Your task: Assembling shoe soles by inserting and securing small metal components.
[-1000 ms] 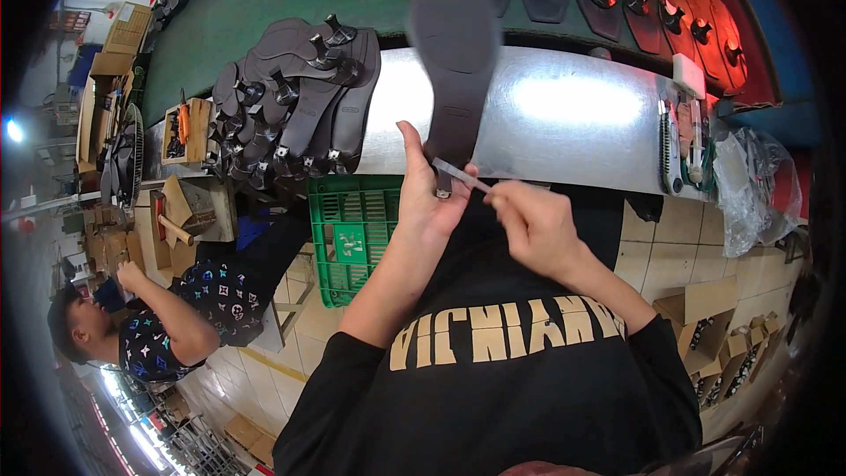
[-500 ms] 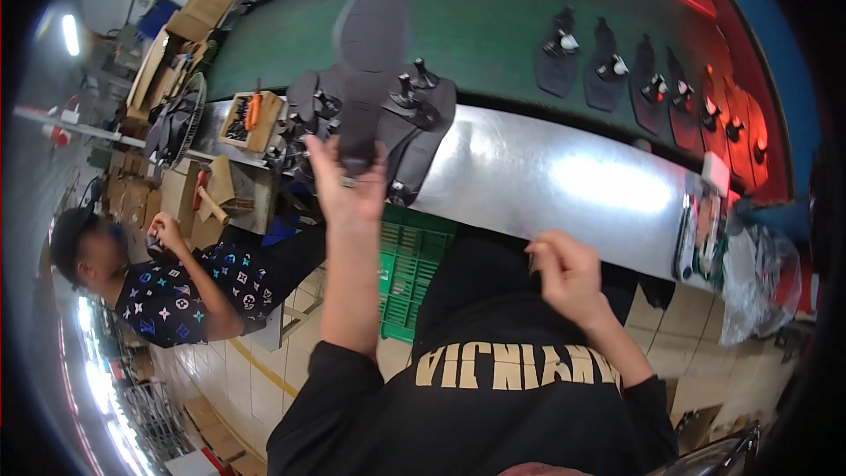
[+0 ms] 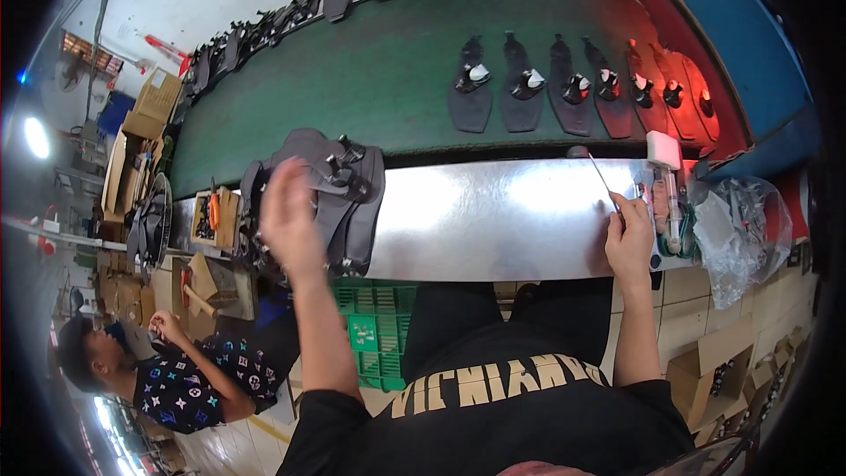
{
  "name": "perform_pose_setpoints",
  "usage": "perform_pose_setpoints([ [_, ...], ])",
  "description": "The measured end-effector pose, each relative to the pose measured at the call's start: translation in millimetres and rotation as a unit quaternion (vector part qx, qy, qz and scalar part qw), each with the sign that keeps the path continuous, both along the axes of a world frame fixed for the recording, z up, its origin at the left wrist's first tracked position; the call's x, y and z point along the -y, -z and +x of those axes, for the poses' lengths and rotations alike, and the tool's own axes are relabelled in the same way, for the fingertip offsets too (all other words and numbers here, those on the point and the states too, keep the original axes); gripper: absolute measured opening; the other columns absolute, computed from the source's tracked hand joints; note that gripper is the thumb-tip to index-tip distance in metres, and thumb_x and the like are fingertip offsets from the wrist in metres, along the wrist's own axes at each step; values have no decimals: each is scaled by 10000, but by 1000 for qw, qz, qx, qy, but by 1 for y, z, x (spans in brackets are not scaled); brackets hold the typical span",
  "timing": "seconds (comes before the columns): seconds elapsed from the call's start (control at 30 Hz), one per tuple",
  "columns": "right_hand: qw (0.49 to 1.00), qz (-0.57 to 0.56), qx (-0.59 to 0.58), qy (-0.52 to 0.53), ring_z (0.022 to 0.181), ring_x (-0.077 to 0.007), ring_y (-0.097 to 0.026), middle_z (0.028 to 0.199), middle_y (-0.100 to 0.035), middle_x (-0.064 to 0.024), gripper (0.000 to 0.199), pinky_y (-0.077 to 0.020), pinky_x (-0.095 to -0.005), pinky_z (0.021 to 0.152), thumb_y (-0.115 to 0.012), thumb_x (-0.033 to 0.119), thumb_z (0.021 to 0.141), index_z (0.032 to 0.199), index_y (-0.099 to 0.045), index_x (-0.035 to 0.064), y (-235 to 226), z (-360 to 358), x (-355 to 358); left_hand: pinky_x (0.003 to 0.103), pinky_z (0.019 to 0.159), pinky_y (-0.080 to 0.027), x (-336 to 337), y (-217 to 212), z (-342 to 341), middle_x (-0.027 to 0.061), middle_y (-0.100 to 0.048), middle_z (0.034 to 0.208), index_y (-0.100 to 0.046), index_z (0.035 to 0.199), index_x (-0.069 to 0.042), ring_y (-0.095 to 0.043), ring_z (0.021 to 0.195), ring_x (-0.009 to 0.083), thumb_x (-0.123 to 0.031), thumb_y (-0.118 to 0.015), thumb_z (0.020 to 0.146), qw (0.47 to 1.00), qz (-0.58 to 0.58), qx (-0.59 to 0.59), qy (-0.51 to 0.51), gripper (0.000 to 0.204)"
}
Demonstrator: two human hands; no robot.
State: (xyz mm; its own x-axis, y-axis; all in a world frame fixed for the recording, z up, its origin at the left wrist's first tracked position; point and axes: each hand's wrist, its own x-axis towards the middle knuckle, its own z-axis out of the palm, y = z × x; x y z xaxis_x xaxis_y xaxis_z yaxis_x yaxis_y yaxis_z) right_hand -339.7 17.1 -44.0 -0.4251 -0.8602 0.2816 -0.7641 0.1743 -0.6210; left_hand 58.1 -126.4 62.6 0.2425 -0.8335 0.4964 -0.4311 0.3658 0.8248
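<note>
My left hand, smeared by motion, is over a pile of dark grey sandal soles at the left of the metal bench; its fingers are too blurred to read. Black straps show on top of the pile. At the right end of the bench, my right hand is closed on a thin metal rod. The rod slants up toward a dark rounded piece at the bench's far edge; whether the two are joined I cannot tell.
Strapped sandals stand in a row on the green belt, the rightmost under red light. A white block, tools and a plastic bag crowd the bench's right end. A green crate stands below; a seated person is at left.
The sole that my left hand held up is out of it, and that hand is lower over the pile. My right hand has moved forward and right to the rod. The view has shifted.
</note>
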Motion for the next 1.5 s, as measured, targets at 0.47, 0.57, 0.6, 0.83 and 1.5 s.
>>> perform_pose_setpoints([
  [0.47, 993, 31, -115, -21, 889, -312, -527, 957, -553, -105, 375, -451, -418, 784, -649, 33, 785, 1155, -630, 94, 4, -9, 1, 488, 948, -429, 184, 174, -207, 206, -548, 1242, -614, 1157, -103, -529, 1138, 410, -305, -655, 869, 935, 59, 349, 16, 354],
  [0.57, 992, 4, -124, -17, 896, -312, -544, 969, -566, -111, 376, -460, -399, 781, -658, 22, 776, 1148, -629, 73, -7, -3, -1, 373, 798, -501, 168, 146, -187, 145, -558, 1048, -637, 1033, -49, -614, 908, 294, -118, -699, 822, 994, -46, 82, 53, 230],
  [0.6, 992, 5, -121, -16, 896, -312, -544, 969, -566, -111, 376, -460, -399, 781, -658, 22, 776, 1148, -629, 73, -11, -2, 0, 327, 791, -494, 163, 134, -179, 117, -565, 1047, -639, 1046, -28, -608, 878, 227, -115, -709, 824, 992, -87, 77, 48, 248],
  [0.83, 753, -117, 604, -233, 1122, -236, -576, 1194, -609, -143, 361, -446, -348, 960, -652, 89, 865, 1202, -544, 21, -13, 38, 18, 275, 885, -466, -12, 39, -136, 67, -659, 1080, -663, 1048, -20, -593, 985, 132, -37, -694, 824, 852, 290, -246, 359, 226],
  [1.5, 903, -59, 297, -305, 847, -194, -638, 996, -672, -108, 499, -497, -274, 776, -775, 52, 727, 1194, -605, 6, -72, 128, -33, 332, 858, -562, -114, 62, -62, 207, -611, 1226, -593, 1196, 25, -636, 1053, 221, 49, -612, 853, 782, 272, -404, 390, 345],
])
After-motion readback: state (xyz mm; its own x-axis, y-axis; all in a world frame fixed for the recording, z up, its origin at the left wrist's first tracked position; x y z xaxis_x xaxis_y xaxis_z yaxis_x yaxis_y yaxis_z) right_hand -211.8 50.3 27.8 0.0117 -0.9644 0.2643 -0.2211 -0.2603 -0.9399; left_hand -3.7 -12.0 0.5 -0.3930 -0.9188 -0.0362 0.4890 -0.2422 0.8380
